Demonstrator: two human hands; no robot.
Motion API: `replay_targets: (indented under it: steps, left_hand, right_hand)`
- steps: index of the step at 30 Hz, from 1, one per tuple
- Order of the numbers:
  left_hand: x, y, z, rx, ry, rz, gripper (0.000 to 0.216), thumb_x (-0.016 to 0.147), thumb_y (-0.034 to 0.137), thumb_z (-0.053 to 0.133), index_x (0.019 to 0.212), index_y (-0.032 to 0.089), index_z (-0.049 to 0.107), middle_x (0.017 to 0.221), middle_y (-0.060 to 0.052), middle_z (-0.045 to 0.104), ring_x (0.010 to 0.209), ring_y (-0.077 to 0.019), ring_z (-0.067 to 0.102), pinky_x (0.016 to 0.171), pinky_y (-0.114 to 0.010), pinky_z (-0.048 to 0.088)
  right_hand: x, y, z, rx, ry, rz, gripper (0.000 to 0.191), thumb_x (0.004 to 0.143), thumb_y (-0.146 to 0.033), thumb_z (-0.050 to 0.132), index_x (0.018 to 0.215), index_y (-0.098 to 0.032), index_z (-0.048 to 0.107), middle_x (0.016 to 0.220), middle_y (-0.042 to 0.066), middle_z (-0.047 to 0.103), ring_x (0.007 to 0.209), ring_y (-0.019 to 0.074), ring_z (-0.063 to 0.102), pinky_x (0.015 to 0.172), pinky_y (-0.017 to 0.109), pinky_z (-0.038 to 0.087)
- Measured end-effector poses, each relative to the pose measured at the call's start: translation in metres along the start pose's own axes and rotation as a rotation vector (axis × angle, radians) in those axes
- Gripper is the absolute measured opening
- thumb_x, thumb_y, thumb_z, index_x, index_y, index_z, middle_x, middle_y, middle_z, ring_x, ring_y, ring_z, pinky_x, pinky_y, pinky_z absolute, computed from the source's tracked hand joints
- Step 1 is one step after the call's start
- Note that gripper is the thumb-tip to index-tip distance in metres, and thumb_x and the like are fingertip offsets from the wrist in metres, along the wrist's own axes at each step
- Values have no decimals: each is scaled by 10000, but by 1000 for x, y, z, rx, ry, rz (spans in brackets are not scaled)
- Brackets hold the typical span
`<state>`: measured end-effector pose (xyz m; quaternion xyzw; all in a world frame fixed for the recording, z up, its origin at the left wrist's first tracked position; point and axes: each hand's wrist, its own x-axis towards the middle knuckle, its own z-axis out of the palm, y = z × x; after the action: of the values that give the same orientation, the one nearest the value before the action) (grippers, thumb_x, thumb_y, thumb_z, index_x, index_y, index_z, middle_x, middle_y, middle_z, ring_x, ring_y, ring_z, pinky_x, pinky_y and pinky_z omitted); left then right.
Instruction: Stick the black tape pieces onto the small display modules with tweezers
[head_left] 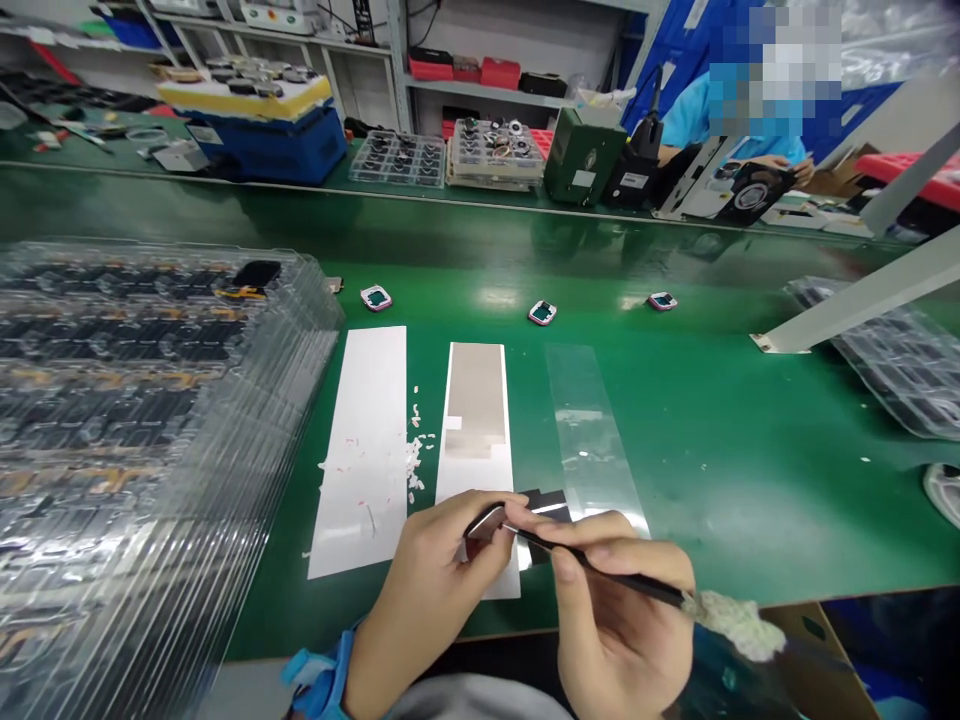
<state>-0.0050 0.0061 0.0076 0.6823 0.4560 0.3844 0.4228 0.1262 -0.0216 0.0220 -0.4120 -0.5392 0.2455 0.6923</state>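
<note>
- The left hand (427,590) has a closed pinch grip on a small dark piece with a shiny edge (486,526); held up off the surface (750,480), the piece seems to be kept where the other hand can reach it.
- The right hand (622,625) has a closed, pen-like grip on a slim black pointed tool (600,562), which suits fine, controlled work; its tip reaches the small dark piece, though the exact contact is hard to tell.
- A white fluffy wad (735,625) sits at the tool's rear end, beyond the right hand.
- Both hands are close together and low over the near edge of the surface, with the fingers curled inward; a blue cuff (322,672) circles the left wrist.
- A dark strip (546,507) lies just behind the hands.
- A white sheet (360,450), a tan sheet on white backing (476,400) and a clear film strip (589,430) lie flat side by side, probably to keep each within easy reach.
- White scraps (414,465) lie between the first two sheets.
- Stacked clear trays of dark components (150,400) fill the left side.
- Three small pink-rimmed modules (541,313) sit beyond the sheets.
- A co-worker's blue sleeve (690,115) shows far off to the right.
</note>
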Motion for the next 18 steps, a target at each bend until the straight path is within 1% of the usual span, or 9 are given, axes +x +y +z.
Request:
replay_targets:
  steps: [2, 4, 6, 7, 11, 13, 16, 18]
  left_hand:
    - [-1, -1, 0, 11, -27, 9, 317, 939, 112, 506, 1182, 254, 653, 952, 2, 718, 836, -136, 678, 707, -212, 535]
    - [-1, -2, 0, 12, -58, 23, 377, 983, 137, 440, 1314, 266, 565, 995, -15, 679, 881, -144, 655, 762, -244, 535]
    - [-2, -3, 0, 11, -82, 27, 420, 1007, 155, 396, 1401, 278, 477, 1018, -25, 643, 905, -151, 630, 810, -279, 527]
    - [-2, -4, 0, 15, -88, 23, 438, 1013, 160, 385, 1428, 286, 442, 1009, -25, 628, 894, -154, 620, 806, -290, 523]
    - [-1, -4, 1, 29, -98, -11, 493, 1008, 167, 386, 1479, 312, 361, 946, -14, 581, 792, -156, 589, 709, -295, 509]
    - [-2, -2, 0, 22, -99, -16, 496, 1007, 180, 393, 1484, 309, 354, 970, -22, 578, 822, -165, 589, 730, -307, 510]
    - [-2, 0, -1, 18, -111, -23, 488, 1021, 211, 373, 1500, 297, 337, 1026, -43, 579, 902, -187, 586, 802, -340, 507]
    - [-2, 0, -2, 20, -117, -30, 485, 1028, 227, 353, 1508, 295, 327, 1037, -52, 576, 915, -196, 581, 818, -354, 503]
  right_hand:
    - [-1, 0, 4, 0, 20, -12, 247, 895, 12, 529, 989, -213, 488, 886, 26, 701, 909, 187, 753, 785, 336, 670]
    - [-3, 1, 9, 6, 35, -17, 249, 900, 14, 520, 999, -212, 488, 896, 26, 698, 929, 183, 749, 803, 342, 670]
    - [-4, 4, 12, 15, 39, -17, 260, 897, 27, 515, 1003, -208, 485, 910, 29, 688, 949, 181, 744, 826, 349, 668]
    - [-5, 5, 13, 20, 40, -14, 270, 891, 38, 515, 1003, -206, 483, 914, 30, 681, 956, 182, 742, 836, 350, 666]
    - [-6, 12, 14, 38, 39, 4, 307, 869, 77, 512, 1009, -194, 482, 925, 30, 660, 981, 191, 736, 861, 366, 658]
    - [-7, 14, 14, 41, 34, 4, 316, 865, 85, 507, 1015, -193, 480, 936, 31, 659, 982, 195, 734, 860, 379, 659]
    - [-8, 14, 13, 41, 31, 6, 317, 865, 86, 502, 1015, -192, 480, 937, 31, 662, 964, 195, 737, 859, 396, 659]
    - [-8, 15, 12, 37, 36, 10, 314, 867, 84, 499, 1013, -193, 484, 939, 33, 667, 954, 190, 739, 868, 393, 656]
